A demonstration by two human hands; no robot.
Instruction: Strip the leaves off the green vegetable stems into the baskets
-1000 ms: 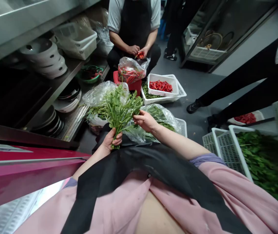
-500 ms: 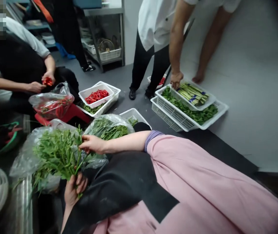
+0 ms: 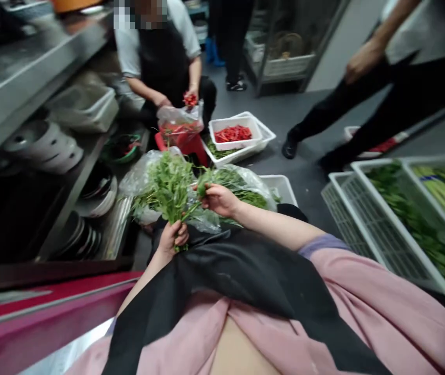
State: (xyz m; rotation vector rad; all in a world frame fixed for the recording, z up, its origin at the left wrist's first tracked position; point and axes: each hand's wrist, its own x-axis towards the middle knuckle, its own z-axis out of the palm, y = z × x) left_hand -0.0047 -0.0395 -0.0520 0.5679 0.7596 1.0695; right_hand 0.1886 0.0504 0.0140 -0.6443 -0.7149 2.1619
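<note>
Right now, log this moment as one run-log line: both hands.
left hand: grips stems of leafy green bunch | right hand: at a sprig of it | beside: clear plastic bag of greens

Bagged greens (image 3: 245,182) block my right hand (image 3: 220,200) going forward; past them, grey floor (image 3: 312,177) lies open to the white crates (image 3: 386,224), and a steel shelf (image 3: 115,226) walls my left.

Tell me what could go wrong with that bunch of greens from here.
The left hand grips the bunch of leafy greens only at its stems, so loose sprigs might slip out and land on the floor. The right hand works right above a clear plastic bag of greens, so torn bits could fall back in. The steel shelf edge sits close on the left and might snag leaves.
</note>
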